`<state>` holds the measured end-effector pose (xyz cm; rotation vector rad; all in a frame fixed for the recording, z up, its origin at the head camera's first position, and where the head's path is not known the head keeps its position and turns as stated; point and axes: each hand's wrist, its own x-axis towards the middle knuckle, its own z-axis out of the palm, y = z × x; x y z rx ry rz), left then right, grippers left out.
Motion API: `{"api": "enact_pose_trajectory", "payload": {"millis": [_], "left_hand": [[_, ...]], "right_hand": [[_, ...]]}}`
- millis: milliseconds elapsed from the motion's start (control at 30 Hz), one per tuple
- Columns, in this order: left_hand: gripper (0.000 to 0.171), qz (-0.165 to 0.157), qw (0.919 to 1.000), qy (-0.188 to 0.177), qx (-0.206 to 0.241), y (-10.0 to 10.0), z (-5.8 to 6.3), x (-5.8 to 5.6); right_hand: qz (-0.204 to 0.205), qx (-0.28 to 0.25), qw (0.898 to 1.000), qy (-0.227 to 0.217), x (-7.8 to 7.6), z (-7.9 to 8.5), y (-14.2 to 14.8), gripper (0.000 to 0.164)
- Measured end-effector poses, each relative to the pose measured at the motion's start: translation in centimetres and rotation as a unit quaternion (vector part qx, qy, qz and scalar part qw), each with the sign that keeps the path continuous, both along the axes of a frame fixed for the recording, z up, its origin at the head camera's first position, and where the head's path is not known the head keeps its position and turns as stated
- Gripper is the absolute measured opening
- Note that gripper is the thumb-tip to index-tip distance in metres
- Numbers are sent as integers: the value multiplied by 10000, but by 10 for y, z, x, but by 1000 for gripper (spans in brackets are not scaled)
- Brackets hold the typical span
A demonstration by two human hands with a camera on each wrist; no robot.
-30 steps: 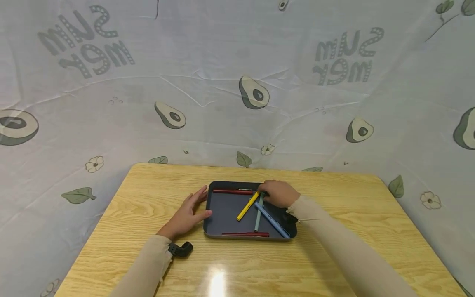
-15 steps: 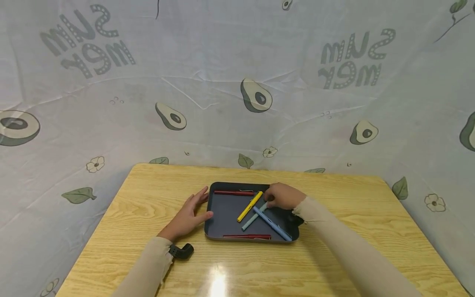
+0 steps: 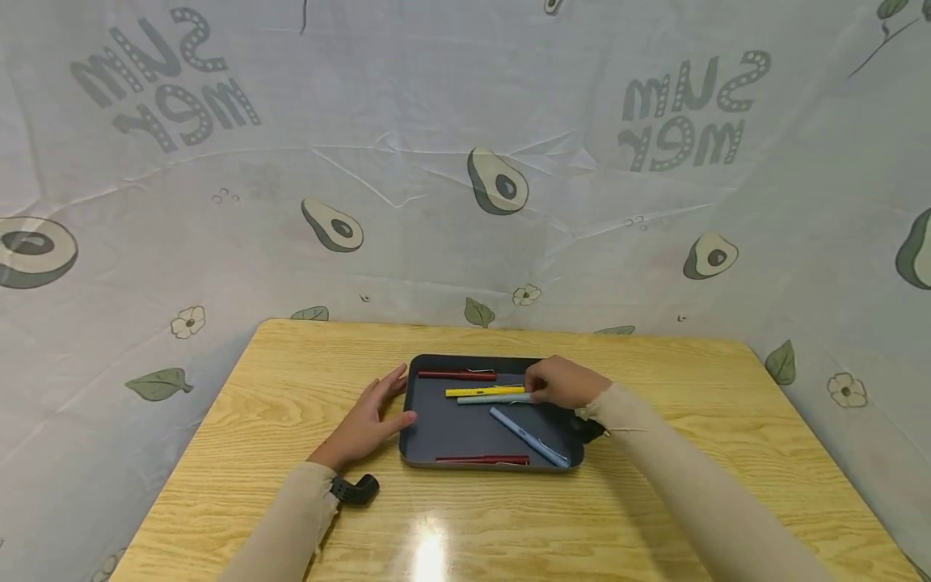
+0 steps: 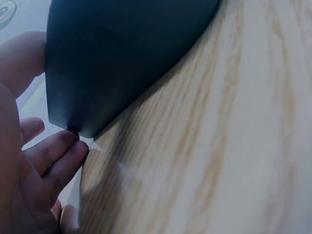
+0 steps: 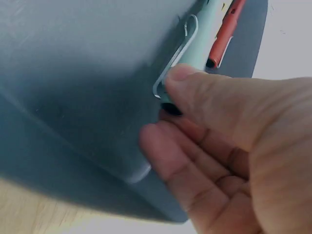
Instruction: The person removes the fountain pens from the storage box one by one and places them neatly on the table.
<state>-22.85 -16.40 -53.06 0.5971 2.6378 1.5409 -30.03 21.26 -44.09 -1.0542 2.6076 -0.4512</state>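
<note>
My right hand (image 3: 563, 381) pinches the clip end of a mint green pen (image 3: 493, 398) between thumb and fingers, inside a dark grey tray (image 3: 436, 432). In the right wrist view the wire clip of this mint pen (image 5: 202, 46) faces up by the thumb. A yellow pen (image 3: 480, 392) lies sideways just behind it, nearly parallel. Nearer the front right, a light blue pen (image 3: 527, 436) lies slanted. One red pen (image 3: 457, 375) lies along the back wall, another red pen (image 3: 476, 460) along the front. My left hand (image 3: 367, 428) rests spread at the tray's left side, fingers touching its outer wall.
The tray stands on a wooden table (image 3: 291, 388). Behind the table hangs a pale cloth (image 3: 422, 267) printed with avocados and leaves. A black strap device (image 3: 354, 490) sits on my left wrist.
My right hand has swung the mint pen from pointing frontward to lying sideways. The yellow pen has turned sideways with it, and the blue pen now lies apart from both. The left hand stays put.
</note>
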Motion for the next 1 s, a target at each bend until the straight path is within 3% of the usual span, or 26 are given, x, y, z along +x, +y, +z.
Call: {"api": "enact_pose_trajectory", "payload": {"millis": [667, 1000], "left_hand": [[77, -119, 9993, -212, -293, -6, 0, 4], [76, -239, 9993, -77, -264, -12, -2, 1]], "right_hand": [[-634, -712, 9890, 1129, 35, 6, 23, 8], [-1009, -914, 9819, 1318, 52, 7, 46, 7]]}}
